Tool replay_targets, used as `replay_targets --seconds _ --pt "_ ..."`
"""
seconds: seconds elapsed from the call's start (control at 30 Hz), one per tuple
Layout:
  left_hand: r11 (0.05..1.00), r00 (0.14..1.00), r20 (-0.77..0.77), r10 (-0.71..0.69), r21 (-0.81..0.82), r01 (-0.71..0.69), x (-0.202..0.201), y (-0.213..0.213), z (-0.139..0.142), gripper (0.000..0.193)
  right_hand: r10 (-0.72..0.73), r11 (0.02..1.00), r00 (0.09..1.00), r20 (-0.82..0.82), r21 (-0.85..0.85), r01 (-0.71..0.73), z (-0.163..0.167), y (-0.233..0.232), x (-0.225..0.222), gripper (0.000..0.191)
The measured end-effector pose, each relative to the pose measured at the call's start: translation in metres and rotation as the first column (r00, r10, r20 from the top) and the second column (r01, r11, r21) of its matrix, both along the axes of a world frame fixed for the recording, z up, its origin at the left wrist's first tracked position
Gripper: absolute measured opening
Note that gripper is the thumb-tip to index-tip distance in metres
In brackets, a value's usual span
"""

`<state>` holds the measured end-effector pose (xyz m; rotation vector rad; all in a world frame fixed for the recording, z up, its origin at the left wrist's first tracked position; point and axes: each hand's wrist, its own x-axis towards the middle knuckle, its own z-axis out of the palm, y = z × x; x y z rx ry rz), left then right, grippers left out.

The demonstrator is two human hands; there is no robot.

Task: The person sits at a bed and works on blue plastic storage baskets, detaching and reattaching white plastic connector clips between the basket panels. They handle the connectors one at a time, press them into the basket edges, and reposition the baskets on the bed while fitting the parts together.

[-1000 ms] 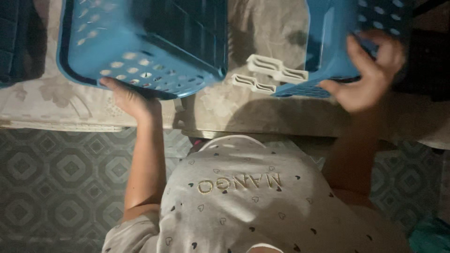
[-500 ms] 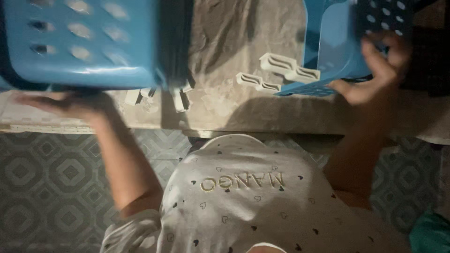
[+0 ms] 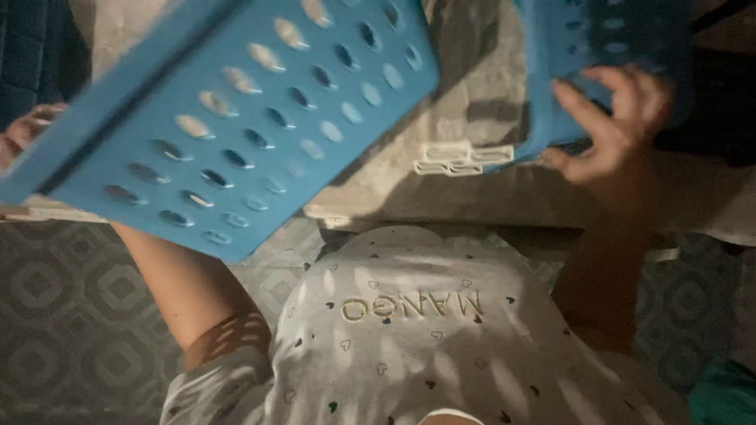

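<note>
Hands grip two blue baskets: left hand tilts one, right hand clasps another's edge.

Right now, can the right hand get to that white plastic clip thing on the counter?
Probably yes. The white clip lies on the counter just beside the right hand, with nothing between them. But that hand is busy on the right blue basket, so it would have to let go first.

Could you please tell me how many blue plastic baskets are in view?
2. One perforated basket is tilted up at left, held by the left hand; another basket is at upper right, with the right hand on it. Others may be out of frame.
</note>
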<state>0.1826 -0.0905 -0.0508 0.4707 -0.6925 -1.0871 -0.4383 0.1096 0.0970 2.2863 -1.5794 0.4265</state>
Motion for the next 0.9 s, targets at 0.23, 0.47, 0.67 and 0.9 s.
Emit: replay_targets --seconds 0.23,0.47,0.67,0.9 --pt "0.994 0.988 0.11 -0.11 0.039 0.106 -0.039 0.012 -0.005 0.086 -0.101 0.975 0.935 -0.341 0.153 0.161 0.016 0.004 0.006 0.07" --pt "0.99 0.976 0.165 -0.143 0.035 0.139 -0.045 0.007 0.001 0.082 -0.222 0.975 0.78 0.586 0.131 0.179 0.053 -0.012 0.052 0.072" --pt "0.981 0.952 0.238 -0.194 0.038 0.19 -0.044 -0.017 0.007 0.079 -0.296 0.893 0.434 0.851 0.408 -0.189 0.041 -0.067 0.094 0.072" --pt "0.964 0.888 0.387 -0.249 0.012 0.265 -0.053 -0.054 0.025 0.075 -0.264 0.92 0.382 0.886 0.35 -0.175 0.026 -0.068 0.106 0.072"
